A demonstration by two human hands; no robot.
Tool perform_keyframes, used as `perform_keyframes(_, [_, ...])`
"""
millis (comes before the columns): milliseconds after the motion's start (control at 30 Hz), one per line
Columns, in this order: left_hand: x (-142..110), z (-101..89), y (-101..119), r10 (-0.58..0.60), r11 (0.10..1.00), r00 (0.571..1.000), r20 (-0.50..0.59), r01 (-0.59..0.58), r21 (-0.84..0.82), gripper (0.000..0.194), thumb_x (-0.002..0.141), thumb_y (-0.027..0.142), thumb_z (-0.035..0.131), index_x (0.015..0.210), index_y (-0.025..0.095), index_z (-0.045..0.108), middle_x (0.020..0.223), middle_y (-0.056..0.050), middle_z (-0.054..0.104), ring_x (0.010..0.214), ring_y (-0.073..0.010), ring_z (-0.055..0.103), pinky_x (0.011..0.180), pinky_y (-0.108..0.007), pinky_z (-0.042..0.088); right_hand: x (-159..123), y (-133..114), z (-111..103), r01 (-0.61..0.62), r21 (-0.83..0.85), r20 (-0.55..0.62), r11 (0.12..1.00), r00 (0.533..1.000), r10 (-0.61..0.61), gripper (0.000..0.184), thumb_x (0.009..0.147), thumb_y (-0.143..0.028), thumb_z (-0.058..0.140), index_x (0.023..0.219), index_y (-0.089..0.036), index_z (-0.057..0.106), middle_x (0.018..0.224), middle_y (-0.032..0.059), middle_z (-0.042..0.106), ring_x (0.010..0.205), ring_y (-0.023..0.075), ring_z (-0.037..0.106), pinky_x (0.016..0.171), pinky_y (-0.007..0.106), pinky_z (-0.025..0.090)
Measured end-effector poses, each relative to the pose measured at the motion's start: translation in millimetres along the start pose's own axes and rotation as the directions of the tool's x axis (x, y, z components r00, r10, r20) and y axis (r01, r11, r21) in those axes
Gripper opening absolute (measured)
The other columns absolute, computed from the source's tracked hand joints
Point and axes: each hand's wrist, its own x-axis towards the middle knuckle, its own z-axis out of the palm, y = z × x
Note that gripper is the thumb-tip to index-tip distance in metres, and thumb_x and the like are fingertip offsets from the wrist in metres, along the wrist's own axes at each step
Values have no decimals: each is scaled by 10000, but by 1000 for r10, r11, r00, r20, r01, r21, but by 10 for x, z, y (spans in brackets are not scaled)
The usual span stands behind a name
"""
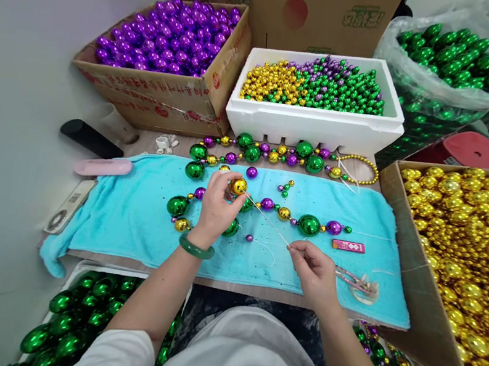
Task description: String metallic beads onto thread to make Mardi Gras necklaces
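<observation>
My left hand (223,204) pinches a gold bead (238,186) above the blue towel (127,213); my right hand (312,269) is closed on a thin needle (266,218) that reaches up to that bead; strung beads (308,225) lie on the towel behind and around my left hand; a pink lighter (348,246) and scissors (353,279) lie near my right hand.

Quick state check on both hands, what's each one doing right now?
Left hand: closed on a gold bead.
Right hand: fingertips pinched shut on a thin needle-like strand running to that bead.
</observation>
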Motion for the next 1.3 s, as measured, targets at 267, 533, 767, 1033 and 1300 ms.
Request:
perform_keyframes(267, [-10,14,27,-2,1000,1000,-6,2,19,339,766,163,713,1080,206,591,1045,-46,579,809,-149,571,654,-289,508,5,-9,-23,-3,-17,-13,1000,1000,2,219,793,-367,584,749,-167,662,518,-24,467,456,87,358,441,229,273])
perform_keyframes(533, [-24,22,35,35,999,999,-17,-34,42,350,755,130,718,1076,196,598,1017,-43,569,802,-144,575,624,-267,493,3,-22,-28,-23,-13,-35,1000,999,22,227,773,-378,591,737,-165,661,530,-19,485,459,86,360,441,228,284])
perform_keyframes(767, [-26,33,24,-10,1000,1000,-26,10,23,356,744,153,738,1068,202,599,1039,-48,582,841,-156,599,618,-257,496,-4,-25,-28,-23,-17,-26,1000,999,23,225,784,-379,583,737,-171,656,517,-30,441,456,85,341,439,230,270])
perform_keyframes(1033, [-43,29,1,25,995,1000,6,-25,93,340,777,188,714,1093,207,591,1041,-61,573,911,-191,610,683,-298,533,7,-39,-31,-13,-40,-23,999,1000,13,220,783,-380,585,724,-178,651,512,-27,453,452,88,350,431,230,279])
perform_keyframes(1300, [-197,163,25,191,929,977,93,-211,303,284,873,178,589,1154,211,616,1134,-117,593,1074,-246,608,927,-360,506,11,-36,46,8,-80,-18,997,1000,-10,214,799,-366,557,744,-179,645,513,-24,487,437,90,387,427,225,308])
